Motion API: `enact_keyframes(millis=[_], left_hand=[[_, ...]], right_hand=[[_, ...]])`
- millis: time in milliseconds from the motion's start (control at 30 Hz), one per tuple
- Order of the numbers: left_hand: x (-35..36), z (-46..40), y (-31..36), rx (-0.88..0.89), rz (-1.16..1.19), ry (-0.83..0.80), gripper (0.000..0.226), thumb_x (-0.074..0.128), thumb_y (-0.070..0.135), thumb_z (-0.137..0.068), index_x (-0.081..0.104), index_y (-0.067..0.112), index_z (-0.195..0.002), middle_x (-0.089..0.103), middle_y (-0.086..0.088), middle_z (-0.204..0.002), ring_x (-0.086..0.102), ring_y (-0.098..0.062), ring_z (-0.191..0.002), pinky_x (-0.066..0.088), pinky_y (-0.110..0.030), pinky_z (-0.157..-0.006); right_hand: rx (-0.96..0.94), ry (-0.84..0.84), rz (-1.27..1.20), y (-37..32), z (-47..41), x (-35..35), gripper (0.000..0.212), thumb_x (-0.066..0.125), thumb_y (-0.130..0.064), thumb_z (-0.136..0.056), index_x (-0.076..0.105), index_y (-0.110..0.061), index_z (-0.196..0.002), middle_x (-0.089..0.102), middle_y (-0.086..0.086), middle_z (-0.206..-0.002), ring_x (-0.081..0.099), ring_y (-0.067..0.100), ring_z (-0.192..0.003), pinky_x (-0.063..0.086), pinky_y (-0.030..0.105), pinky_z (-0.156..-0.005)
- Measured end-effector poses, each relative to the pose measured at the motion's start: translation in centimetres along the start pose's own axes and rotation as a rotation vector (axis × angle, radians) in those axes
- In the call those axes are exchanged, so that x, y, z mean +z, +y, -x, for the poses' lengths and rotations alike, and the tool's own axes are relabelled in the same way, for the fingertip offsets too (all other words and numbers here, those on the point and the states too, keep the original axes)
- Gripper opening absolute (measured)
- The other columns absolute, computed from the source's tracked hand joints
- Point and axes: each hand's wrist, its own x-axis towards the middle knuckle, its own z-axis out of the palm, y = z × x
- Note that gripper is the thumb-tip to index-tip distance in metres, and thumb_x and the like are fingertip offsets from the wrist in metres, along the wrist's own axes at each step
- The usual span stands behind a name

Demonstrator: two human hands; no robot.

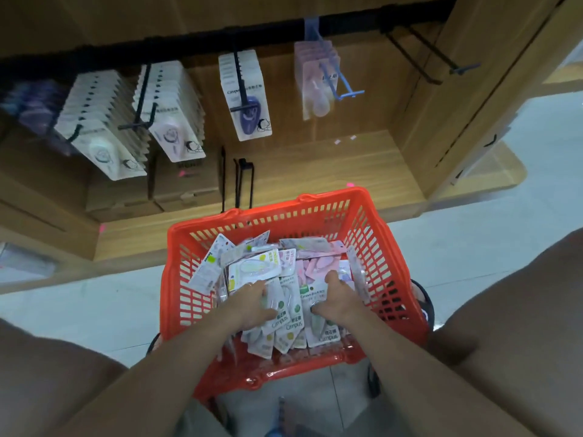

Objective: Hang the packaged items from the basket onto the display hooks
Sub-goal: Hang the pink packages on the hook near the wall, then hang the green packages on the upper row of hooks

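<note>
Here, both hands are down in the red basket (372, 247) at lower centre of the frame. The left hand (252, 302) lies on the packaged items (284, 323); the right hand (339, 299) seems to curl round one packet, its grip blurred. Display hooks (239, 80) hang along the top.

The purple packets (34, 105) at the display's far left are blurred and cut by the picture's edge. Both hands' fingertips are buried among the basket's packaged items (284, 310); small print unreadable.
</note>
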Motion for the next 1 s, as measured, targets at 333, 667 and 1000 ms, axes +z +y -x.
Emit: enact_keyframes(millis=[333,667,1000], left_hand=[[3.7,-0.7,-2.3,-0.151,0.518,0.056,0.052,0.080,0.042,-0.090,0.044,0.017,-0.062,0.044,0.004,-0.052,0.047,-0.014,-0.050,0.039,-0.029,-0.062],[4.2,-0.7,-1.9,-0.223,0.737,-0.005,0.040,0.075,0.036,-0.094,0.039,0.019,-0.088,0.054,-0.005,-0.076,0.052,-0.017,-0.060,0.045,-0.036,-0.062],[3.0,-0.3,-1.6,-0.251,0.875,0.032,0.022,0.066,0.028,-0.101,0.052,0.014,-0.092,0.071,-0.020,-0.108,0.077,-0.031,-0.091,0.067,-0.040,-0.078]], right_hand=[[0.055,0.017,0.007,-0.3,-0.2,0.9,0.057,0.071,-0.030,-0.092,0.042,-0.010,-0.138,0.067,0.010,-0.111,0.065,0.027,-0.100,0.051,0.033,-0.073],[0.049,0.091,-0.518,-1.4,-1.2,-0.3,0.043,0.066,-0.025,-0.099,0.054,-0.008,-0.136,0.066,0.012,-0.133,0.064,0.027,-0.101,0.052,0.039,-0.079],[0.053,-0.080,-0.560,-2.7,-1.4,1.4,0.094,0.082,-0.040,-0.083,0.029,-0.017,-0.157,0.047,0.008,-0.154,0.048,0.032,-0.140,0.045,0.044,-0.109]])
